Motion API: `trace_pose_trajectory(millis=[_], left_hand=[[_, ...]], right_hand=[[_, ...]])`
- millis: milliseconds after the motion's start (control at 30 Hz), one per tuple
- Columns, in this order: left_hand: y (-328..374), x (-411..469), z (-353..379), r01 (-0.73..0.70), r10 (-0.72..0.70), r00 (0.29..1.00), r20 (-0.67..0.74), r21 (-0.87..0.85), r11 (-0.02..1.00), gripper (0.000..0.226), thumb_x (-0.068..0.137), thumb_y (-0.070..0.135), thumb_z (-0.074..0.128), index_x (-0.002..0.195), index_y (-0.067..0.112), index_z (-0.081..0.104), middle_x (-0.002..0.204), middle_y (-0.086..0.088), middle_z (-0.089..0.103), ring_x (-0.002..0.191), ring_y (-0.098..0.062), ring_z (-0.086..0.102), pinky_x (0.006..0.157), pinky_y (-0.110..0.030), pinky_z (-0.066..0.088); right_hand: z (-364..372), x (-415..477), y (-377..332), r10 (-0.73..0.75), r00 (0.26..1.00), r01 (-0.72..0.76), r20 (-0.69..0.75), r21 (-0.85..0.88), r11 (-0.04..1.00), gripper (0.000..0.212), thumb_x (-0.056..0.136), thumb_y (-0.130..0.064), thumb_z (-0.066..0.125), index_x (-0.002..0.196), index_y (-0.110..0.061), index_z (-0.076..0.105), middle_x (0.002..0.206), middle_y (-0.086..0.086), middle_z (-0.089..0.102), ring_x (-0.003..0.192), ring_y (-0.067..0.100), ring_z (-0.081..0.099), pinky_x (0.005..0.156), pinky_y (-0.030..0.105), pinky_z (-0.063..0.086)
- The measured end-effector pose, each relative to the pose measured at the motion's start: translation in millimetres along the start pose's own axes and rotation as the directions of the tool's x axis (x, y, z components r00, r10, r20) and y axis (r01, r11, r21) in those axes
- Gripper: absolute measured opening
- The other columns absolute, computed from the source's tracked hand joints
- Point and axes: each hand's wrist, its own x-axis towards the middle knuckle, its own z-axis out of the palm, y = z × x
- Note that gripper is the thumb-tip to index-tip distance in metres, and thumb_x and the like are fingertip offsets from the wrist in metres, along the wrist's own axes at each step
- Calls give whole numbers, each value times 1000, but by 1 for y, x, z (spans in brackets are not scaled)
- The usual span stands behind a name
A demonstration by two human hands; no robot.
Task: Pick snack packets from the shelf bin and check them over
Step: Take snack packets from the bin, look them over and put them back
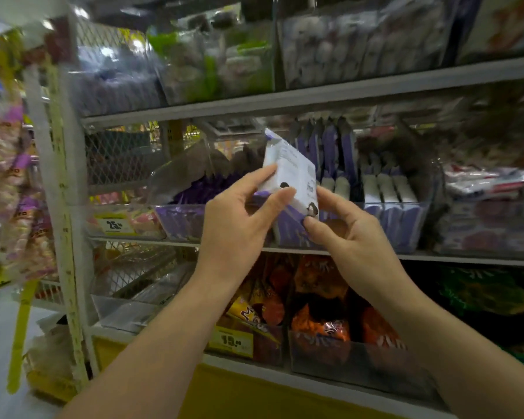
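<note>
I hold a white and purple snack packet (291,167) up in front of the middle shelf, tilted, its printed back toward me. My left hand (239,219) grips its left edge, with fingers on the upper side and thumb on the face. My right hand (342,234) pinches its lower right corner between thumb and forefinger. Behind the packet stands a clear shelf bin (406,228) with several more purple packets standing on end. A second clear bin (179,225) to the left holds more purple packets.
Grey metal shelves (315,98) run across the view. Bagged goods fill the top shelf. Orange snack bags (321,325) sit in bins on the lower shelf, with yellow price tags (233,340). A white mesh rack post (64,225) stands at the left with hanging packets.
</note>
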Motion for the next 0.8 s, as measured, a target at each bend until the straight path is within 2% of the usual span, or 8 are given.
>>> trace_pose_trajectory(millis=[67, 133, 200, 300, 400, 533, 667, 800], left_hand=[[5, 11, 7, 54, -48, 979, 198, -26, 998, 75, 70, 56, 70, 139, 33, 50, 116, 9, 70, 98, -9, 70, 88, -34, 57], [8, 20, 15, 43, -45, 943, 330, 11, 999, 73, 74, 38, 77, 138, 43, 44, 110, 14, 71, 90, -7, 71, 85, -26, 56], [9, 31, 22, 2, -14, 942, 335, 36, 999, 68, 82, 18, 75, 139, 41, 46, 113, 16, 68, 94, -1, 69, 83, -20, 55], [14, 48, 31, 5, -5, 930, 367, 0, 1000, 58, 88, 14, 69, 139, 35, 49, 116, 16, 66, 99, 1, 66, 73, -16, 55], [16, 63, 43, 44, -41, 914, 404, 2, 999, 50, 92, 14, 64, 137, 32, 50, 113, 9, 67, 94, -5, 68, 72, -21, 57], [12, 86, 58, 62, -107, 882, 458, 112, 992, 43, 94, 19, 61, 134, 33, 51, 106, 6, 70, 92, -8, 69, 82, -32, 59], [6, 106, 66, 148, -200, 812, 549, 139, 979, 27, 96, 19, 58, 107, 43, 54, 77, 13, 73, 72, -2, 70, 71, -27, 56], [0, 120, 71, 217, -276, 763, 585, 170, 961, 11, 99, 21, 55, 100, 31, 55, 70, 12, 73, 66, -4, 70, 63, -22, 50]], right_hand=[[-12, 4, -4, 8, 1000, -9, -15, -85, 996, 35, 92, -30, 61, 119, -50, 50, 104, -30, 65, 99, -6, 63, 82, 14, 52], [-25, 7, -5, 45, 998, -50, -42, -132, 990, 35, 92, -31, 60, 127, -35, 57, 107, -20, 68, 100, -2, 63, 88, 24, 53], [-38, 9, -6, 66, 996, -76, -63, -163, 984, 40, 91, -33, 60, 130, -26, 58, 105, -17, 70, 98, -1, 65, 88, 24, 54], [-56, 15, -8, 60, 997, -66, -38, -208, 976, 31, 88, -36, 61, 117, -29, 65, 94, -20, 73, 89, -5, 67, 83, 19, 55], [-76, 30, -10, 129, 991, -111, 24, -383, 917, 41, 87, -47, 58, 118, -23, 68, 103, -11, 73, 94, -1, 67, 88, 25, 54], [-105, 58, -18, 187, 975, -63, 123, -650, 757, 33, 92, -48, 53, 99, -25, 76, 93, 2, 76, 90, 19, 70, 83, 42, 56], [-122, 86, -26, 204, 931, 154, 301, -834, 529, 21, 92, -34, 60, 105, -27, 75, 97, -9, 75, 87, 5, 66, 79, 22, 51], [-120, 103, -18, 302, 839, 319, 453, -858, 402, 22, 92, -22, 59, 108, -22, 74, 104, -5, 74, 93, 12, 66, 78, 14, 47]])
